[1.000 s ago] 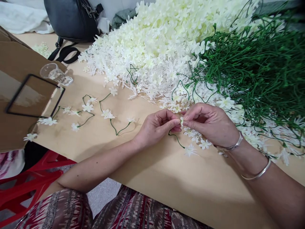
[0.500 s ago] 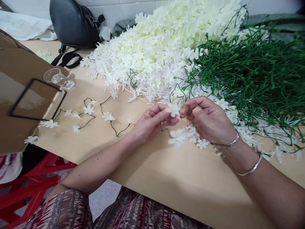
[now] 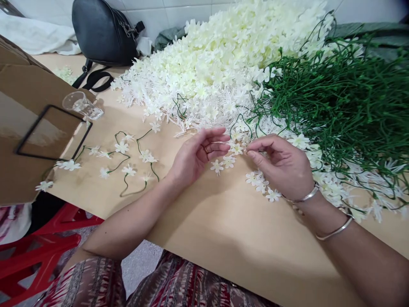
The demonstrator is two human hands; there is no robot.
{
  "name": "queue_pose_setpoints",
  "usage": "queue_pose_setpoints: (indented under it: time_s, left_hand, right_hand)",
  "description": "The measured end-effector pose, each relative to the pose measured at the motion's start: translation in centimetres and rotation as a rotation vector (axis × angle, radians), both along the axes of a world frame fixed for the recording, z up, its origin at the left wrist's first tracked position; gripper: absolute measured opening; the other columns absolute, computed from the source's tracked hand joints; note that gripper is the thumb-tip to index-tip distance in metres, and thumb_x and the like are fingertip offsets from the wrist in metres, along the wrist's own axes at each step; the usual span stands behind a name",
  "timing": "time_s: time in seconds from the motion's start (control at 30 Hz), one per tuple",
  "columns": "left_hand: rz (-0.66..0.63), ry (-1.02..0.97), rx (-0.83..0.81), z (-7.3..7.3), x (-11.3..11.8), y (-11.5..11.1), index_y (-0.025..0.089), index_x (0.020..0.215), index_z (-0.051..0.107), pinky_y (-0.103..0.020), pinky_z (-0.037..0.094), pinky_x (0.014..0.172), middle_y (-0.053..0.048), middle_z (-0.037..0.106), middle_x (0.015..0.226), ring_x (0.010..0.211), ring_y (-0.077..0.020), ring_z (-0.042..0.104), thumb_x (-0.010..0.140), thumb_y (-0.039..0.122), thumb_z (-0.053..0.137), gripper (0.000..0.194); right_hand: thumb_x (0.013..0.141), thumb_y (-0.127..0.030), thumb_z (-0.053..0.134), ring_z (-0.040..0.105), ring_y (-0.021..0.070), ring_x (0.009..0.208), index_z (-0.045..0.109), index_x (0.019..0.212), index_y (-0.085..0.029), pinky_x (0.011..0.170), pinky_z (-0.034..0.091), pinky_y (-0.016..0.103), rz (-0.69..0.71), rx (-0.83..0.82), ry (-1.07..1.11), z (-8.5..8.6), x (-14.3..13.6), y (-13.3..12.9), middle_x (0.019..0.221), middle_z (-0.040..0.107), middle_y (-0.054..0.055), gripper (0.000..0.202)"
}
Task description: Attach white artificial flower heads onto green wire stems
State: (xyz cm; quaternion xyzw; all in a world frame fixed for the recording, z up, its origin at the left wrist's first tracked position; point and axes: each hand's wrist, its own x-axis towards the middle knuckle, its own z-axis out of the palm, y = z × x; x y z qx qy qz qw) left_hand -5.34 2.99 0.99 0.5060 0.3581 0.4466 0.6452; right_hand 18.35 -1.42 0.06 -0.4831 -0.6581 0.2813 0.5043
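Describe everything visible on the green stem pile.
The green stem pile is a loose, tangled heap of thin, dark green strands with small forked tips, plastic by the look. It lies on the right side of the table, partly over the white flower heap, touching it along its left and front edges, where stray stems curl out. The right hand is in front of it, apparently not touching. Its far right is too blurred to separate single stems.

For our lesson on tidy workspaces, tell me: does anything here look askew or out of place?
Yes: the clear plastic cup looks tipped onto its side by the cardboard box; cups normally stand upright. I can't see any spill.
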Motion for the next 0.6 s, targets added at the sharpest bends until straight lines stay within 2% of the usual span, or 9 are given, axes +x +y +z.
queue_pose_setpoints:
  time_s: [0.07, 0.13, 0.2, 0.27, 0.33, 0.43, 0.53, 0.6]
  left_hand:
    - [0.037, 0.129, 0.180, -0.1, 0.4, -0.5, 0.022, 0.117, 0.081, -0.031, 0.068, 0.092, -0.010, 0.084, 0.117, 0.102, -0.0190, 0.082, 0.103, 0.066, 0.073, 0.048]
    - [0.049, 0.253, 0.383, -0.1, 0.8, -0.9, 0.021, 0.119, 0.082, -0.028, 0.065, 0.092, -0.011, 0.080, 0.119, 0.103, -0.0171, 0.077, 0.103, 0.055, 0.077, 0.038]
    - [0.042, 0.339, 0.528, -0.2, 1.1, -1.1, 0.020, 0.121, 0.081, -0.027, 0.063, 0.090, -0.012, 0.077, 0.122, 0.105, -0.0162, 0.074, 0.106, 0.047, 0.074, 0.032]
    - [0.044, 0.378, 0.584, -0.5, 1.3, -1.1, 0.020, 0.123, 0.080, -0.026, 0.062, 0.088, -0.011, 0.076, 0.121, 0.103, -0.0153, 0.073, 0.109, 0.043, 0.070, 0.029]
    - [0.065, 0.394, 0.602, -0.7, 1.4, -1.1, 0.020, 0.124, 0.079, -0.025, 0.062, 0.088, -0.011, 0.076, 0.122, 0.102, -0.0146, 0.073, 0.111, 0.040, 0.068, 0.027]
    - [0.142, 0.410, 0.649, -0.7, 1.3, -1.0, 0.020, 0.127, 0.077, -0.027, 0.062, 0.089, -0.012, 0.076, 0.127, 0.104, -0.0153, 0.072, 0.112, 0.040, 0.065, 0.028]
    - [0.243, 0.467, 0.704, -0.1, 1.1, -1.2, 0.023, 0.137, 0.074, -0.032, 0.063, 0.096, -0.014, 0.073, 0.141, 0.124, -0.0221, 0.071, 0.110, 0.044, 0.067, 0.035]
    - [0.266, 0.512, 0.779, 0.3, 1.1, -1.3, 0.025, 0.140, 0.074, -0.039, 0.062, 0.108, -0.014, 0.071, 0.150, 0.139, -0.0269, 0.067, 0.107, 0.047, 0.073, 0.040]
  right_hand:
    - [0.103, -0.025, 0.072, 0.077, 0.0248, 0.099, 0.079, 0.103, -0.027, 0.090, 0.064, 0.045, -0.068, 0.180, -0.180, -0.4, 0.1, 0.1, 0.103, 0.079, 0.006, 0.007]
    - [0.103, -0.024, 0.071, 0.076, 0.0291, 0.110, 0.079, 0.113, -0.026, 0.098, 0.063, 0.051, -0.108, 0.297, -0.335, -1.0, 0.4, 0.5, 0.119, 0.078, 0.011, 0.013]
    - [0.104, -0.026, 0.072, 0.072, 0.0355, 0.122, 0.078, 0.126, -0.026, 0.106, 0.060, 0.059, -0.124, 0.331, -0.472, -2.0, 0.6, 0.9, 0.137, 0.073, 0.016, 0.024]
    - [0.105, -0.027, 0.069, 0.068, 0.0408, 0.127, 0.076, 0.136, -0.025, 0.108, 0.056, 0.065, -0.121, 0.326, -0.571, -2.7, 0.9, 1.2, 0.145, 0.072, 0.019, 0.031]
    - [0.107, -0.028, 0.066, 0.069, 0.0418, 0.125, 0.076, 0.138, -0.027, 0.108, 0.055, 0.068, -0.126, 0.322, -0.578, -3.0, 1.2, 1.4, 0.141, 0.076, 0.018, 0.033]
    - [0.107, -0.027, 0.068, 0.072, 0.0390, 0.120, 0.078, 0.135, -0.033, 0.105, 0.058, 0.066, -0.161, 0.343, -0.485, -2.4, 1.4, 1.3, 0.131, 0.083, 0.012, 0.030]
    - [0.105, -0.023, 0.072, 0.077, 0.0347, 0.116, 0.080, 0.128, -0.034, 0.104, 0.060, 0.061, -0.140, 0.412, -0.470, -1.1, 1.0, 0.7, 0.125, 0.086, 0.009, 0.027]
    - [0.106, -0.021, 0.070, 0.080, 0.0305, 0.109, 0.081, 0.120, -0.032, 0.098, 0.063, 0.055, -0.033, 0.444, -0.473, -0.4, 0.4, 0.1, 0.118, 0.088, 0.006, 0.021]
